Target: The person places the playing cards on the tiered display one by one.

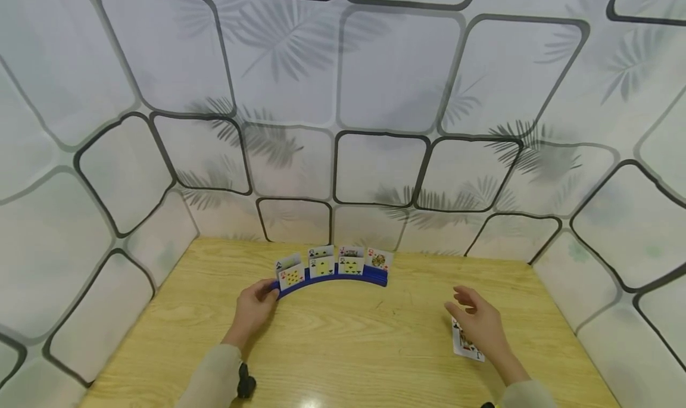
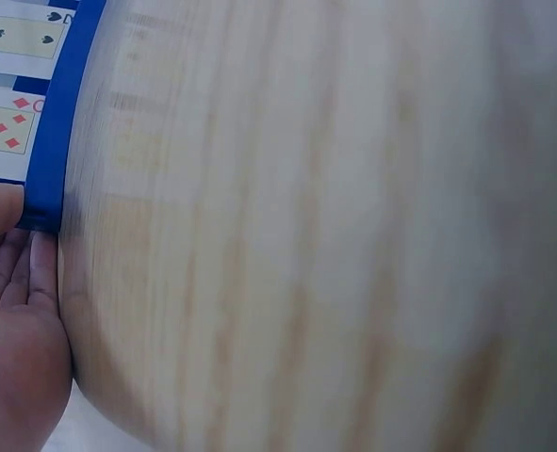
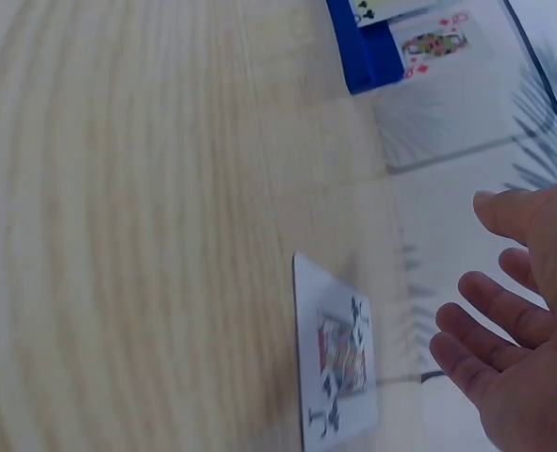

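A curved blue card holder [image 1: 321, 279] stands toward the back of the table, with several playing cards upright in two rows. My left hand [image 1: 254, 310] grips its left end, the thumb at the near face in the left wrist view, beside a diamonds card [image 2: 3, 130]. At the holder's right end stands a queen of diamonds [image 1: 379, 258]. My right hand [image 1: 480, 324] hovers over a jack of clubs [image 3: 339, 363] that lies face up on the table. Its fingers are spread and loosely bent, holding nothing. In the head view that hand covers part of the jack.
The light wooden table [image 1: 364, 348] meets patterned fabric walls [image 1: 386, 170] at the back and on both sides. A stretch of tabletop lies between the holder and the jack. A dark strap piece [image 1: 246, 382] sits at my left wrist.
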A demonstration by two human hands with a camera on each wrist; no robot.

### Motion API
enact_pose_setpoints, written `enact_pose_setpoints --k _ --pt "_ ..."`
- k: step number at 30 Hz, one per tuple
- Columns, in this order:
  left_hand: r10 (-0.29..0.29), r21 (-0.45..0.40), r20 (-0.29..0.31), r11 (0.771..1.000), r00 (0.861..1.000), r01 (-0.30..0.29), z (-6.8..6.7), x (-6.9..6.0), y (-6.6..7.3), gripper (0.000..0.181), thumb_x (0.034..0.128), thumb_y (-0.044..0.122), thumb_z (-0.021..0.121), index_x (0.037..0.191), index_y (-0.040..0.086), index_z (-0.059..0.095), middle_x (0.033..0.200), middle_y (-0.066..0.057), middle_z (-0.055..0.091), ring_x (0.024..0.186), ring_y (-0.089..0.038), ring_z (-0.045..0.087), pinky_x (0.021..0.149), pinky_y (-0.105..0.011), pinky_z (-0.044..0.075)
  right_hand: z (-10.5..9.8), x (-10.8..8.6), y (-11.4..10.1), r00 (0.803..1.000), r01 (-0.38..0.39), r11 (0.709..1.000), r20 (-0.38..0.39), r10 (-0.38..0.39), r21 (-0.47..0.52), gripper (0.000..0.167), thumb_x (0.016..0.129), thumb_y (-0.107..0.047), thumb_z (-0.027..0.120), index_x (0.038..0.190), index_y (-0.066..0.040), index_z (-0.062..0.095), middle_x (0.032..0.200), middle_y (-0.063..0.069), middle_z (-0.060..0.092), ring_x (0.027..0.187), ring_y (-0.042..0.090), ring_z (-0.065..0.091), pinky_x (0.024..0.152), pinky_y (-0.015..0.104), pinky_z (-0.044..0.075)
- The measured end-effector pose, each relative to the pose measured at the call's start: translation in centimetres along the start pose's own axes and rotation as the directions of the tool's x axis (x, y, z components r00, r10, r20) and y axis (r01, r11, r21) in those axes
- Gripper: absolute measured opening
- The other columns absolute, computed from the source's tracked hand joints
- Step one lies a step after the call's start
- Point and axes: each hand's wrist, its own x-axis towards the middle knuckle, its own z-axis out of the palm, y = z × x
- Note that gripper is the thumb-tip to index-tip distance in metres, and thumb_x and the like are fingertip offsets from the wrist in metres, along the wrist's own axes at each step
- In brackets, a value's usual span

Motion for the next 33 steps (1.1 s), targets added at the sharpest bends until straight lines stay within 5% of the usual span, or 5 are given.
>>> enact_pose_setpoints --k 7,17,26,33 --pt "-0.001 0.004 -0.001 1.0 1.0 0.001 -0.1 -0.2 0.2 0.033 0.102 0.002 0.064 0.134 -0.005 0.067 0.136 -0.029 0.067 0.127 -0.043 0.067 0.106 -0.047 0.058 -1.3 -1.3 1.6 0.998 -0.065 0.997 0.004 0.065 -0.034 0.056 0.104 -0.037 0.069 0.148 -0.004 0.057 0.141 0.023 0.066 0.127 0.039 0.065 0.094 0.027 0.058" --pt "0.002 0.002 0.007 1.0 1.0 -0.002 -0.1 -0.2 0.1 0.034 0.1017 0.001 0.065 0.135 -0.006 0.066 0.137 -0.03 0.066 0.128 -0.043 0.066 0.107 -0.047 0.057 -2.3 -2.8 3.3 0.995 -0.094 0.988 0.033 0.098 -0.12 0.065 0.101 -0.039 0.071 0.147 0.004 0.055 0.147 0.032 0.058 0.132 0.054 0.056 0.106 0.068 0.05" --pt "0.002 -0.003 0.011 1.0 1.0 -0.002 -0.1 -0.3 0.1 0.034 0.1019 0.001 0.064 0.135 -0.006 0.066 0.138 -0.029 0.066 0.129 -0.043 0.065 0.108 -0.048 0.056 -2.5 -3.6 4.5 1.0 0.026 0.972 0.009 -0.025 -0.235 0.065 0.093 -0.035 0.082 0.136 0.009 0.062 0.136 0.04 0.06 0.126 0.062 0.054 0.103 0.076 0.045" --pt "0.004 -0.003 0.01 1.0 1.0 -0.004 0.0 -0.2 0.1 0.033 0.1023 0.001 0.064 0.135 -0.005 0.066 0.137 -0.03 0.066 0.129 -0.043 0.065 0.108 -0.048 0.056 -2.3 -3.6 5.5 0.997 0.053 0.953 0.061 -0.036 -0.298 0.074 0.089 -0.043 0.084 0.138 0.008 0.061 0.138 0.041 0.057 0.126 0.063 0.053 0.1 0.079 0.045"
